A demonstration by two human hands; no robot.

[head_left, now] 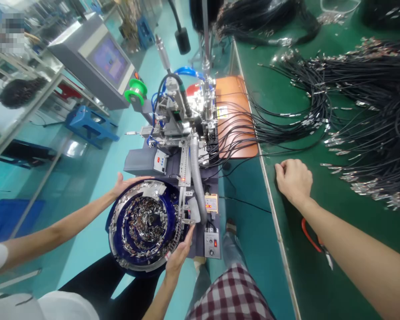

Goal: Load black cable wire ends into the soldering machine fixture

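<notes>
My right hand (294,179) rests as a loose fist on the green table (288,249), close to its left edge; nothing shows in its curled fingers. Red-handled cutters (309,235) lie partly hidden under my right forearm. Beyond the hand spread bundles of black cables (370,89) with metal ends. My left hand is out of view. A co-worker's two hands (179,256) hold the sides of a dark blue round feeder bowl (115,231) full of small metal parts.
An assembly machine (176,111) with a tilted screen (110,60) stands ahead. Several black cables run from it over an orange board (238,146) to the table. A grey hose (196,169) and control boxes (212,245) sit beside the bowl. A blue stool (90,124) is at left.
</notes>
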